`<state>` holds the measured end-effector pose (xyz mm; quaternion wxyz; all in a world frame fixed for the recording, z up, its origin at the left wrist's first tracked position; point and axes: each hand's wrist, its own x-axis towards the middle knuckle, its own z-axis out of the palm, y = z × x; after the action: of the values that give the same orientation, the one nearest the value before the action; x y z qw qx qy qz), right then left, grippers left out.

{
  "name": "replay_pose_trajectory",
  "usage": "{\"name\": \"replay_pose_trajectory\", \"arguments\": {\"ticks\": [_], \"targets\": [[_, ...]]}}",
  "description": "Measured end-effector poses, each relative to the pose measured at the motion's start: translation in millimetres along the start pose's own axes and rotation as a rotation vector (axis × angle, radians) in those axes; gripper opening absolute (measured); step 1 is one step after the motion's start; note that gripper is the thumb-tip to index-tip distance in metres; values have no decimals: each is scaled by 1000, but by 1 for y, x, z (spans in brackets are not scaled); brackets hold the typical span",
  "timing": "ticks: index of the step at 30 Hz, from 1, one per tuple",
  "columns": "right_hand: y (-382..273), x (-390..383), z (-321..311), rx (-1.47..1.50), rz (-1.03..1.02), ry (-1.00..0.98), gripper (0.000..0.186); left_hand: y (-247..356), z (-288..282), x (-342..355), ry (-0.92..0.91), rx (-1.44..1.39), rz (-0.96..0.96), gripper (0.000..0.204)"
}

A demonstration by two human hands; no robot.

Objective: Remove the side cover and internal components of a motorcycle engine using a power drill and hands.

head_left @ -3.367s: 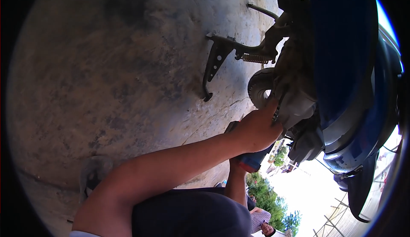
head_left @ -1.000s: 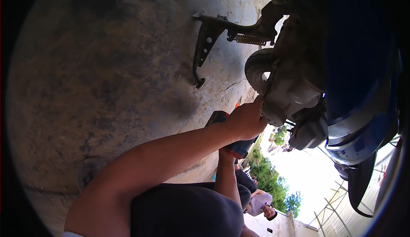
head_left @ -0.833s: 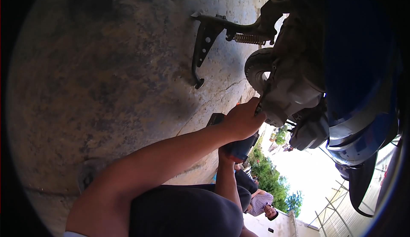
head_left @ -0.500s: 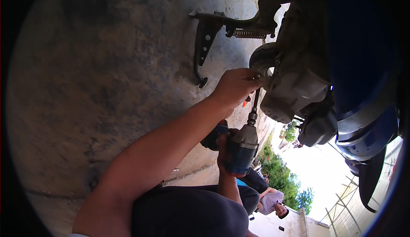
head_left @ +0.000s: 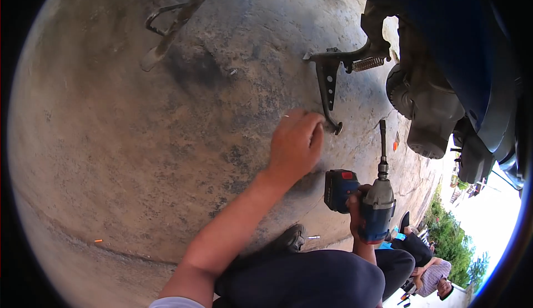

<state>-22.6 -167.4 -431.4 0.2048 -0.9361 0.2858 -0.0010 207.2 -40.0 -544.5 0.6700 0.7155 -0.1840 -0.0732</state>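
Note:
My right hand (head_left: 355, 211) grips the handle of a blue-and-grey cordless impact driver (head_left: 376, 211). Its long dark socket bit (head_left: 383, 138) points up the picture, apart from the grey engine casing (head_left: 433, 122) of a blue motorbike. To the left of the driver, my left hand (head_left: 297, 144) hovers over the concrete floor with its fingers curled closed. A tiny pale tip shows at those fingers, too small to name. The motorbike's black centre stand (head_left: 328, 86), with its coil spring (head_left: 367, 64), lies just beyond my left hand.
A metal bar with a looped bracket (head_left: 183, 19) rests on the stained concrete floor (head_left: 139, 158) at the far left. A small shiny metal piece (head_left: 313, 237) lies beside my shoe (head_left: 288, 241). Another person (head_left: 430, 274) sits at the lower right, near green bushes (head_left: 452, 236).
My left hand has drawn away from the engine casing, leftward over the floor. The driver's bit has come away from the casing too. The view has swung left.

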Motion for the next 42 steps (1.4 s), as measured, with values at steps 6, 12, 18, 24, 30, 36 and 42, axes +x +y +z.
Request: {"name": "replay_pose_trajectory", "arguments": {"ticks": [6,12,18,24,30,36,42], "targets": [[-33,-10,-17,222,191,146,22,-51,-92,74,92,831,132,24],[-30,-10,8,172,188,129,23,-83,-137,73,-62,941,199,13],[-12,11,3,-202,80,219,27,-54,-164,-7,23,883,60,15],[43,41,-3,-524,33,237,49,28,-39,-4,57,-29,-88,12],[58,49,-2,-630,105,204,55,57,163,65,-516,-631,-162,33],[91,63,-31,-687,27,177,57,81,211,76,-447,-1037,-434,28],[82,77,-29,-732,-4,192,60,82,223,80,-329,-1024,-362,27]]}}
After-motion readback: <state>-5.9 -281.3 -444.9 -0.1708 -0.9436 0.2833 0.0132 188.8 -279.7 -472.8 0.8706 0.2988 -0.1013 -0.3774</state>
